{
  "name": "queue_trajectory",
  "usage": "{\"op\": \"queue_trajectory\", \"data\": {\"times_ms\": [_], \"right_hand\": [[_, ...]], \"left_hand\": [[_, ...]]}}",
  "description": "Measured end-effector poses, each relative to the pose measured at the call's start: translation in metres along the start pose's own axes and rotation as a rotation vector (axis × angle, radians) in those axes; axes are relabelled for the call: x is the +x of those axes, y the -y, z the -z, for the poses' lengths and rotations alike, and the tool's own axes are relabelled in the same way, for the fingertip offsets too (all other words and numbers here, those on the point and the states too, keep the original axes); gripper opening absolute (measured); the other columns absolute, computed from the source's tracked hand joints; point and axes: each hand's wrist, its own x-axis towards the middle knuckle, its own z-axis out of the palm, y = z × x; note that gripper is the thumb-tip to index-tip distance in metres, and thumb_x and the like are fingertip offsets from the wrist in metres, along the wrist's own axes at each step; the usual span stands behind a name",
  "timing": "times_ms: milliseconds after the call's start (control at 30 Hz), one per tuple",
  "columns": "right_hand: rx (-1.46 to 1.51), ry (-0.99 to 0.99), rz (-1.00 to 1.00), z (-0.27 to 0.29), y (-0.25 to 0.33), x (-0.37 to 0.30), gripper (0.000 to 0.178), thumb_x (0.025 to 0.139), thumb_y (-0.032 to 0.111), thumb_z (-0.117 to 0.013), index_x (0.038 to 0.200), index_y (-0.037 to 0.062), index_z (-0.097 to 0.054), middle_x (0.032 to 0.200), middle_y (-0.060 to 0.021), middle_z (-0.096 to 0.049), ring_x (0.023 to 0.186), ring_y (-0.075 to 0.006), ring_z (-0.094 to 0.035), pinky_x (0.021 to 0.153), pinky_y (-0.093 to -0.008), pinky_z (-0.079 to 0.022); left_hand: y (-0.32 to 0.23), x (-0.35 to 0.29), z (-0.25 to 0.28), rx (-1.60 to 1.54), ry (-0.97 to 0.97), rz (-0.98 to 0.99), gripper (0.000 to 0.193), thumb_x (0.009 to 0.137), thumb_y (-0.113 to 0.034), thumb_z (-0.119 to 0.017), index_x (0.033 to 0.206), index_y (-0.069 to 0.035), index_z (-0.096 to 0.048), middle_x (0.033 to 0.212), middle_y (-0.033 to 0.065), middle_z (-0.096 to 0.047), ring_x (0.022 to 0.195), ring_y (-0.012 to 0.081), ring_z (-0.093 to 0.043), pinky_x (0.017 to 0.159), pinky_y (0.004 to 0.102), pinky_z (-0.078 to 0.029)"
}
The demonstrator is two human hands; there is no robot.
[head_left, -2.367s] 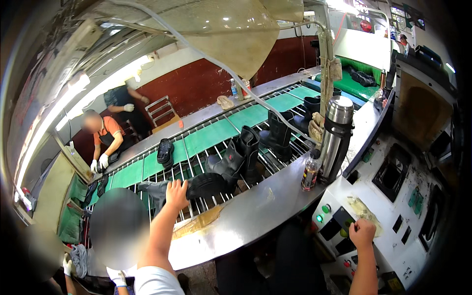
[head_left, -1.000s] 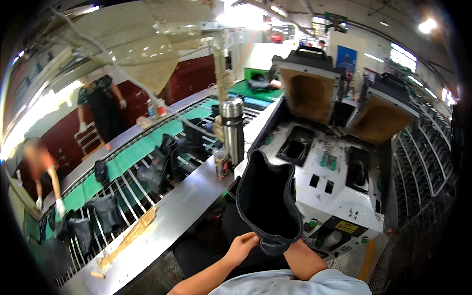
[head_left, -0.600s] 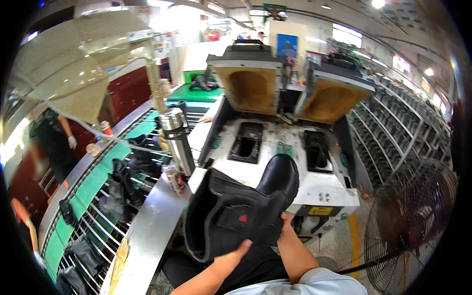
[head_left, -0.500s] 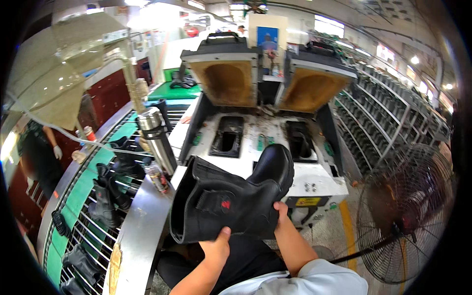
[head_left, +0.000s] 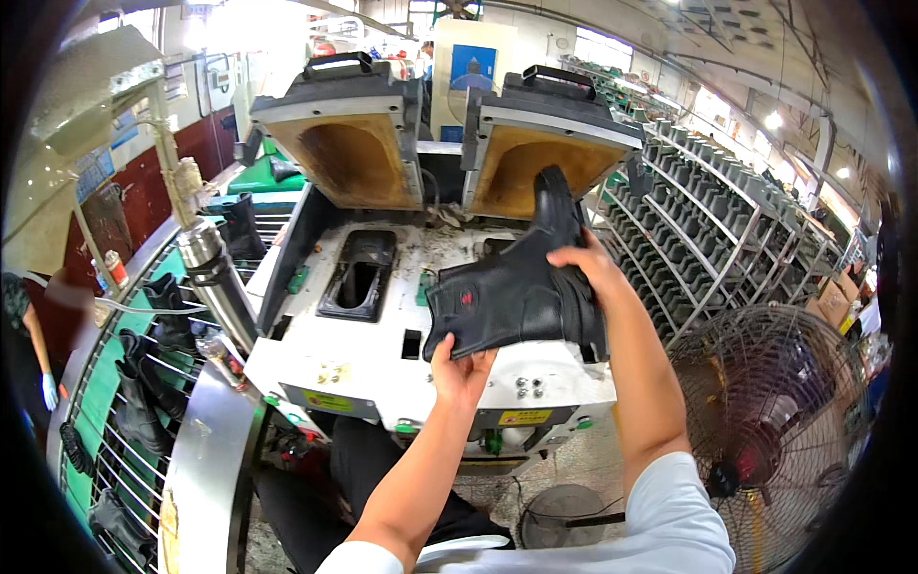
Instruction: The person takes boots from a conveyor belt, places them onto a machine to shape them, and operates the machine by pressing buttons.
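Note:
Both my hands hold a black boot (head_left: 521, 287) on its side over the right half of a white press machine (head_left: 382, 364). My left hand (head_left: 462, 368) grips the open shaft end from below. At the foot part, my right hand (head_left: 591, 273) clasps the boot, its toe pointing up at the right open mould lid (head_left: 545, 143). The left mould cavity (head_left: 359, 273) lies uncovered under the left open lid (head_left: 349, 143); the right cavity is mostly hidden behind the boot.
A conveyor (head_left: 115, 402) with several black boots runs along the left, beside a metal flask (head_left: 215, 287). A person in gloves (head_left: 38, 335) stands at its far side. A floor fan (head_left: 775, 421) stands at the right, racks of shoe lasts (head_left: 708, 220) behind it.
I have turned from the conveyor to the press. The boot, taken from the belt, moved right and up over the right mould, its toe now raised.

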Motion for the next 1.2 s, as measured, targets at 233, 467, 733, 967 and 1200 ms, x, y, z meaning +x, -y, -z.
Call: {"op": "queue_trajectory", "data": {"times_ms": [233,467,733,967,1200], "right_hand": [[-0.551,-0.079,-0.089,0.013,0.011,0.144,0.103,0.053,0.029,-0.080,0.134,-0.0124,-0.031,0.124,-0.0267,-0.051,0.109,-0.0349,-0.056,0.091,-0.0397,-0.047],[-0.899,-0.103,-0.016,0.007,0.015,0.181,0.105,0.051,0.028,-0.079,0.137,-0.0086,-0.031,0.133,-0.0270,-0.045,0.119,-0.0361,-0.050,0.099,-0.0386,-0.041],[-0.977,-0.135,-0.042,-0.004,0.010,0.199,0.114,0.048,0.027,-0.079,0.142,-0.0079,-0.025,0.139,-0.0289,-0.039,0.129,-0.0364,-0.041,0.105,-0.0366,-0.036],[-1.111,-0.087,-0.094,0.007,-0.043,0.225,0.124,0.051,0.040,-0.076,0.146,-0.0069,-0.013,0.137,-0.0300,-0.043,0.125,-0.0366,-0.048,0.103,-0.0349,-0.040],[-1.084,-0.021,-0.336,-0.009,-0.091,0.205,0.125,0.053,0.042,-0.075,0.148,-0.0040,-0.008,0.136,-0.0270,-0.047,0.126,-0.0341,-0.049,0.102,-0.0351,-0.041]], "left_hand": [[0.055,0.112,0.009,-0.291,-0.020,0.023,0.048,0.088,-0.023,-0.045,0.131,0.001,-0.044,0.135,0.0220,-0.048,0.125,0.0407,-0.046,0.105,0.0581,-0.037],[0.098,0.167,0.031,-0.401,-0.100,0.043,0.044,0.092,-0.025,-0.045,0.126,0.002,-0.049,0.128,0.0202,-0.054,0.117,0.0389,-0.053,0.103,0.0551,-0.042],[0.120,0.187,0.045,-0.414,-0.077,0.230,0.056,0.094,-0.043,-0.041,0.117,0.005,-0.055,0.120,0.0210,-0.060,0.111,0.0370,-0.058,0.099,0.0468,-0.046],[0.098,0.131,0.063,0.320,-0.229,0.626,0.048,0.096,-0.049,-0.045,0.092,-0.002,-0.055,0.074,0.0071,-0.054,0.072,0.0219,-0.058,0.078,0.0336,-0.051],[0.009,-0.017,0.059,0.816,0.288,0.827,0.023,0.095,-0.025,-0.055,0.084,-0.006,-0.050,0.067,-0.0005,-0.042,0.056,0.0107,-0.038,0.051,0.0251,-0.030]]}}
